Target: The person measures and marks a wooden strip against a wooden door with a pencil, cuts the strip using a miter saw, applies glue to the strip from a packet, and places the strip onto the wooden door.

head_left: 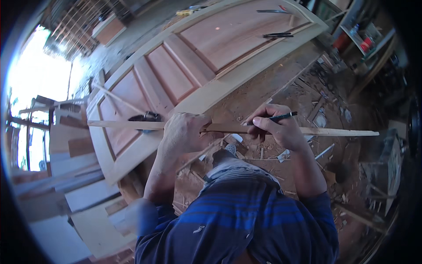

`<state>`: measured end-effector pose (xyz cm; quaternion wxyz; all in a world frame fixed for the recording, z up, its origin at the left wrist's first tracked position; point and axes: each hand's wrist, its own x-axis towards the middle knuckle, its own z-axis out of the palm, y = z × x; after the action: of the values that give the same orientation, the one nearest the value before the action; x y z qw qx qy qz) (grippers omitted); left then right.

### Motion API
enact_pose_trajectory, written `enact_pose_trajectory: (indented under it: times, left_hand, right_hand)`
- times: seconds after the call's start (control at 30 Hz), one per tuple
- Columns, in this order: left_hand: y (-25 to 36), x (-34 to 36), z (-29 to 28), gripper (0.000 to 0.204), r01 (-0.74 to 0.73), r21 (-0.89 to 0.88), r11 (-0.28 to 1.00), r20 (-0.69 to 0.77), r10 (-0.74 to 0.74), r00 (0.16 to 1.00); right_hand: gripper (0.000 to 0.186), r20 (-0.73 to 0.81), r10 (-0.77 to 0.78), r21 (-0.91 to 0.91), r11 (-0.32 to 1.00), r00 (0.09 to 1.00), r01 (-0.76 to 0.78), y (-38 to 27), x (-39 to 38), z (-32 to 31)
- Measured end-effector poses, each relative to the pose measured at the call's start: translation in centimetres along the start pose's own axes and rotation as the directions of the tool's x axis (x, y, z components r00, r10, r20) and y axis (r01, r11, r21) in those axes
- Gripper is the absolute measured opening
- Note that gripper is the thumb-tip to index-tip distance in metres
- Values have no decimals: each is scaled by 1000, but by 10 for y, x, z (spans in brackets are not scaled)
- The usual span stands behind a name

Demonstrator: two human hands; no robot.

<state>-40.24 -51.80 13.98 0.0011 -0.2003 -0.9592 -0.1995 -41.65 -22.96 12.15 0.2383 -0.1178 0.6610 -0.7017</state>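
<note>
A long, thin wooden strip [228, 128] lies crosswise in front of my body, its ends reaching out to both sides. My left hand [183, 132] is closed around it, left of its middle. In my right hand [279, 127] a dark pencil [283, 116] is pinched between thumb and fingers, its rear end pointing right. The fingers of that hand are at the strip, and the pencil's tip is hard to make out. Just beyond my left hand, a dark tool [148, 118], partly hidden by the strip, sits at the edge of a panelled wooden door [187, 104].
Thin dark tools [278, 35] and a flat blade [270, 11] lie on the door's far end. Boards [90, 193] are stacked at the left. Offcuts and shavings litter the brown floor [246, 102]. Cluttered shelves [367, 42] stand at the far right.
</note>
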Motion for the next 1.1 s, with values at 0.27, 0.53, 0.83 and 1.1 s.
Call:
enact_pose_trajectory:
  times: [0.27, 0.53, 0.83, 1.1]
  left_hand:
    - [66, -121, 16, 42, 239, 66, 969, 4, -240, 971]
    - [103, -223, 39, 51, 278, 72, 958, -175, -262, 949]
    - [121, -312, 36, 40, 440, 17, 898, -250, -423, 871]
    - [89, -393, 24, 32, 545, -25, 838, -291, -527, 798]
  right_hand:
    - [17, 234, 99, -13, 995, 967, -99, 20, -71, 40]
    - [21, 445, 120, -67, 993, 887, -101, 34, -114, 77]
    - [23, 623, 170, -176, 982, 764, -75, 35, -122, 138]
    - [23, 655, 174, -206, 977, 736, -48, 40, -112, 229]
